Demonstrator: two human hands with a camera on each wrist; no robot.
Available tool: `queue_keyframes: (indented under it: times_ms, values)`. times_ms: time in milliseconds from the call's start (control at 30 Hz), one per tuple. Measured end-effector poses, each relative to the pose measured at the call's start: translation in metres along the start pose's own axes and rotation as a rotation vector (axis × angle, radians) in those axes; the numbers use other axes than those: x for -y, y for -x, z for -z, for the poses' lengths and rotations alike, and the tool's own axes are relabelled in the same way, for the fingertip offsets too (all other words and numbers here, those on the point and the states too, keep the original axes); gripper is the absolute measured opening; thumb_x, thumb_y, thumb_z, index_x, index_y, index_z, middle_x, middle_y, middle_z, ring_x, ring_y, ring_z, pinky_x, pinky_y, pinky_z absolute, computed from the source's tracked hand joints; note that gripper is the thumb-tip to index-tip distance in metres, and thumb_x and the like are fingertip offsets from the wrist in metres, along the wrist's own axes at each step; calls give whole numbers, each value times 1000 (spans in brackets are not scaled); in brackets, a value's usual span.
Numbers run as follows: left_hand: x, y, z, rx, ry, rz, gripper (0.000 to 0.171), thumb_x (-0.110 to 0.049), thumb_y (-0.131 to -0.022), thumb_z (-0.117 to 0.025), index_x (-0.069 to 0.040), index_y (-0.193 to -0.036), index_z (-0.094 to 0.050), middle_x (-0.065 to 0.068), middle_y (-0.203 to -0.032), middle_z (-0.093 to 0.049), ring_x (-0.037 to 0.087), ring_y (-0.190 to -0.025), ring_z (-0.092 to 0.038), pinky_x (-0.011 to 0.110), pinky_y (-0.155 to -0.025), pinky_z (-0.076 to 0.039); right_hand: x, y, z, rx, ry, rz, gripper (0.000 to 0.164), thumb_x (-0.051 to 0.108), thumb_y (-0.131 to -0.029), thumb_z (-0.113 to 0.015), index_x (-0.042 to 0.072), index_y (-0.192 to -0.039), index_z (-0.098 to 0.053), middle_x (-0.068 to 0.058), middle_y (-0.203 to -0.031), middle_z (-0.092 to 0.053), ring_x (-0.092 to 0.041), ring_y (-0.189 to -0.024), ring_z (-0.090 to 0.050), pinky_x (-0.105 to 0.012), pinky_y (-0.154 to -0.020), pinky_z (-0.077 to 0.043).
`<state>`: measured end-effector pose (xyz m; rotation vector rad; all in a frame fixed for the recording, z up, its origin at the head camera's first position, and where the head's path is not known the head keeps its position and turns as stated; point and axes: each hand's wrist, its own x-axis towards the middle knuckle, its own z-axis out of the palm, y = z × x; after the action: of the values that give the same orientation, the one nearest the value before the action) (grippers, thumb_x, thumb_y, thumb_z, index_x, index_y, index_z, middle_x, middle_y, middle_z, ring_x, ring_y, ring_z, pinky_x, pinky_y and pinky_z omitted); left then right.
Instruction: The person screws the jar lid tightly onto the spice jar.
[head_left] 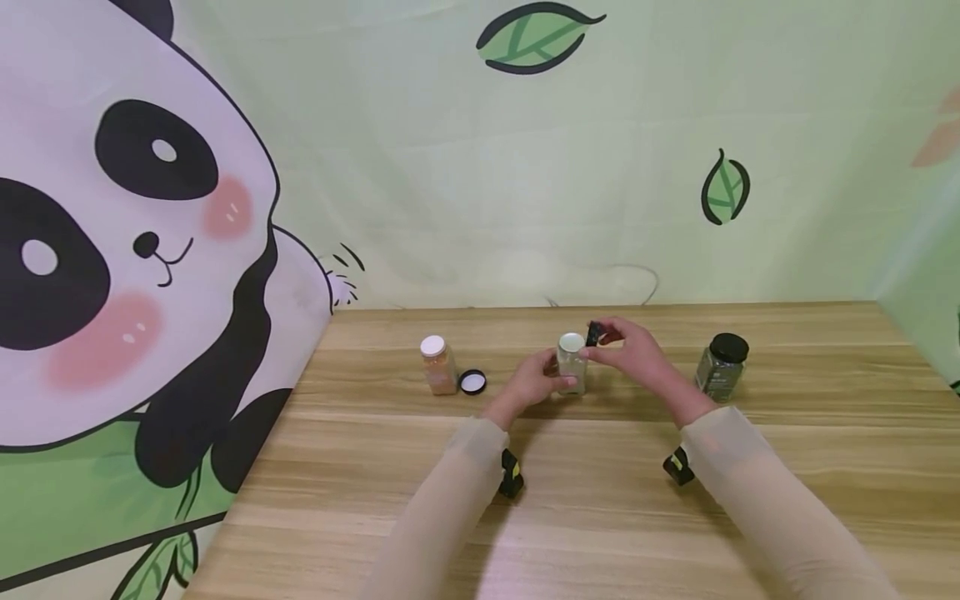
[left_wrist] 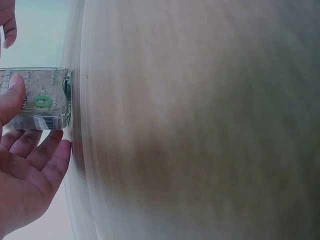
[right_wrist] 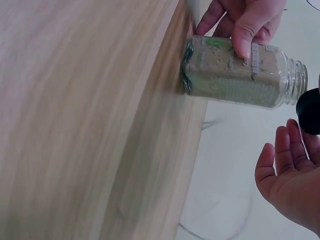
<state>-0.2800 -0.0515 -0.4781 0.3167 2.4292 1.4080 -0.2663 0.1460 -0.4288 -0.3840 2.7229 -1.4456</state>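
Note:
In the middle of the table, a clear glass spice jar (head_left: 572,377) stands upright, its threaded neck bare in the right wrist view. My left hand (head_left: 534,381) grips its body, thumb across the labelled side and fingers behind. Pale, powdery contents show through the glass (right_wrist: 235,75). My right hand (head_left: 633,350) holds a small black screw lid (head_left: 593,333) just to the right of the jar's mouth, apart from it. In the right wrist view the lid (right_wrist: 309,111) is cut off by the frame edge.
Left of the hands stands a jar (head_left: 440,372) with orange contents and a white top. Beside it a black lid (head_left: 472,382) lies with its white inside facing up. A jar with a black lid (head_left: 722,367) stands at the right. A printed cloth backdrop (head_left: 480,208) rises behind the table.

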Motion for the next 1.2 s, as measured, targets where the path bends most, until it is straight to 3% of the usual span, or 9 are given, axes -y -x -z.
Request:
queue_keyframes:
  times_ms: [667, 1200]
  values:
    - [-4, 3, 0, -3, 13, -18, 60, -17, -97, -71, -5, -151, -49, 19, -149, -58, 35, -141, -54, 47, -118, -43, 2, -10, -20, -28, -105, -21, 57, 20, -95, -73, -6, -141, -53, -31, -137, -61, -46, -131, -54, -59, -111, -42]
    - [-3, 4, 1, -1, 31, -31, 59, -16, -97, -71, -6, -151, -49, 18, -150, -57, 35, -142, -53, 48, -119, -42, 2, -8, -24, 3, -94, -35, 57, 20, -95, -73, -2, -144, -54, -30, -143, -58, -46, -137, -51, -61, -112, -42]
